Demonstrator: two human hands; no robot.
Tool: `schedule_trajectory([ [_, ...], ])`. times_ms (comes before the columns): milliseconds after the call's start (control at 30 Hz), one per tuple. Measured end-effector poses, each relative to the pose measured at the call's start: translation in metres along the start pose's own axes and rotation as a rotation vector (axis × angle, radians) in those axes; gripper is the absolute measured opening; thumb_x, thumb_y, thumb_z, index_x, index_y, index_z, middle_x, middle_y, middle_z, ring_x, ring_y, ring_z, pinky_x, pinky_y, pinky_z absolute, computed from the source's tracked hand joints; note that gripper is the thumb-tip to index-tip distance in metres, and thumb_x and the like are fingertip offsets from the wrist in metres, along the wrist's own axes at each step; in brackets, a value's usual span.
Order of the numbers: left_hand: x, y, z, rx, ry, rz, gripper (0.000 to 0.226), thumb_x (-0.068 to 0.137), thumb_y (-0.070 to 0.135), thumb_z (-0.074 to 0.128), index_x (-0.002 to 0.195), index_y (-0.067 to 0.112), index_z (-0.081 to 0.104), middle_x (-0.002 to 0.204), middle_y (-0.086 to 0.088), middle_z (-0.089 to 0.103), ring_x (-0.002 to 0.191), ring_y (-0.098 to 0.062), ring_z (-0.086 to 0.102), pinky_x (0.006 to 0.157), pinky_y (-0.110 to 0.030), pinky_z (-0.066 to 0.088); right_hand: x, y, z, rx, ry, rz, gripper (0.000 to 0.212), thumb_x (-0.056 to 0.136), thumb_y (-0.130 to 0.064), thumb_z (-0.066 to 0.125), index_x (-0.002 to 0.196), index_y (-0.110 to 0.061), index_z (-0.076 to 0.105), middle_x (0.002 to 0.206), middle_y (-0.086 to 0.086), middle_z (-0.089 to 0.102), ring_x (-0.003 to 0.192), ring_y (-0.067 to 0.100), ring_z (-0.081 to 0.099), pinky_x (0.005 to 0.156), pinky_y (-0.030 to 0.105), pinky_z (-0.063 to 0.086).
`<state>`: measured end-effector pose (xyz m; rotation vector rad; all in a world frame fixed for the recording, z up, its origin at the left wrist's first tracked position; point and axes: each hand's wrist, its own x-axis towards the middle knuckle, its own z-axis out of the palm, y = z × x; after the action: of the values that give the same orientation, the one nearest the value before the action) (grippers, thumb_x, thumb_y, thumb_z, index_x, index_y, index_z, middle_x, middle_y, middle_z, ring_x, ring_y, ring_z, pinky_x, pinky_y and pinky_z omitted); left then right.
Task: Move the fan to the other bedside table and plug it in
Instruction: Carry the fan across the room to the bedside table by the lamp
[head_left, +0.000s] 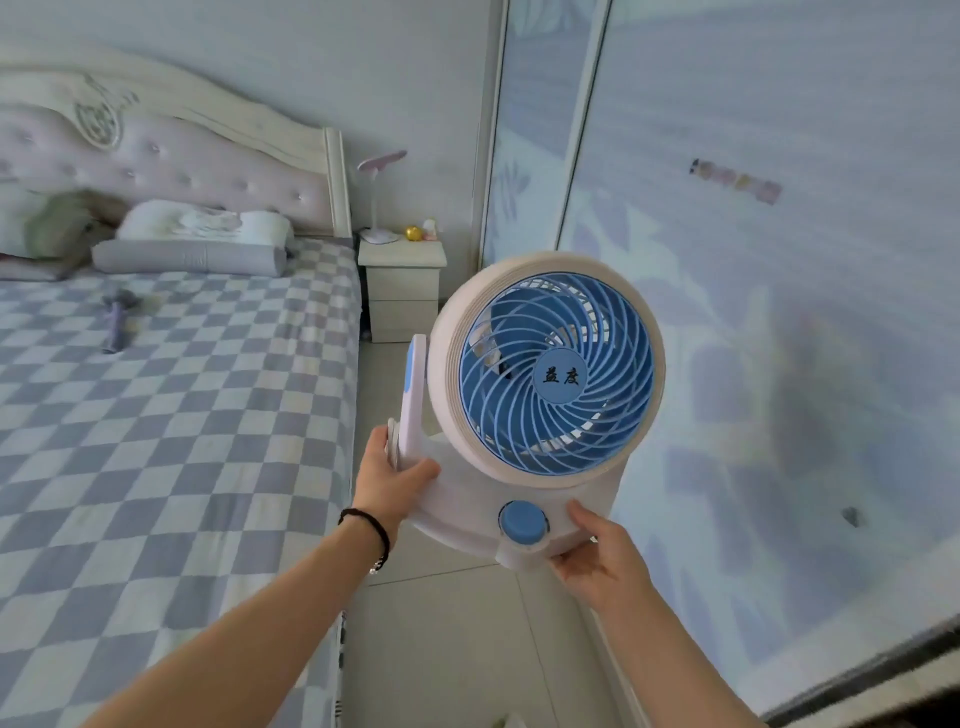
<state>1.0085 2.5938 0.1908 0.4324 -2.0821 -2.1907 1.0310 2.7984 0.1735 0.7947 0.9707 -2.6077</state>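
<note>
Both hands carry the fan in mid-air over the floor: left hand grips the base's left arm, right hand cups its lower edge. Bedside table stands far ahead. Risk: unseen cord could snag; crowded tabletop.

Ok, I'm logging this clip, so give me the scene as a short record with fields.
fan: white with blue grille, held up in the air over the floor
left hand: grips the fan's left stand arm
right hand: grips the base beside the blue knob
bedside table: ahead, beside the bed
on the table: desk lamp, small ornaments
plug: not visible
stage: fan being carried, not set down
</note>
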Motion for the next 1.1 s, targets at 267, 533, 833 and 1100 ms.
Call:
schedule_trajectory([
  [267,0.115,0.015,0.040,-0.013,0.181,-0.003,0.030,0.075,-0.002,0.060,0.081,0.023,0.045,0.084,-0.008,0.058,0.073,-0.025,0.056,0.068,-0.037,0.053,0.133,-0.066,0.054,-0.086,-0.064,0.106,0.030,0.085,0.001,0.056,0.114,-0.006,0.053,0.096,0.017,0.068,0.090,0.032,0.062,0.050,0.046,0.058],
  [533,0.206,0.033,0.065,-0.050,0.311,-0.025,0.034,0.073,0.001,0.062,0.078,0.029,0.044,0.083,-0.004,0.058,0.073,-0.024,0.057,0.076,-0.044,0.054,0.230,-0.115,0.107,-0.173,-0.152,0.190,0.020,0.085,0.000,0.056,0.104,-0.007,0.057,0.070,0.013,0.074,0.079,0.032,0.068,0.050,0.044,0.058],
  [833,0.326,0.039,0.068,-0.063,0.305,-0.037,0.031,0.069,0.004,0.065,0.079,0.024,0.044,0.083,-0.006,0.057,0.072,-0.025,0.057,0.072,-0.044,0.055,0.337,-0.136,0.167,-0.185,-0.162,0.224,0.018,0.084,0.000,0.057,0.100,-0.007,0.057,0.070,0.014,0.074,0.088,0.032,0.063,0.053,0.045,0.059],
  [1100,0.467,0.065,0.061,-0.097,0.257,-0.036,0.033,0.064,0.006,0.064,0.078,0.029,0.044,0.079,-0.003,0.058,0.067,-0.020,0.057,0.065,-0.036,0.054,0.443,-0.157,0.252,-0.185,-0.120,0.188,0.016,0.084,0.002,0.057,0.098,-0.006,0.057,0.067,0.013,0.074,0.088,0.032,0.062,0.061,0.052,0.053],
])
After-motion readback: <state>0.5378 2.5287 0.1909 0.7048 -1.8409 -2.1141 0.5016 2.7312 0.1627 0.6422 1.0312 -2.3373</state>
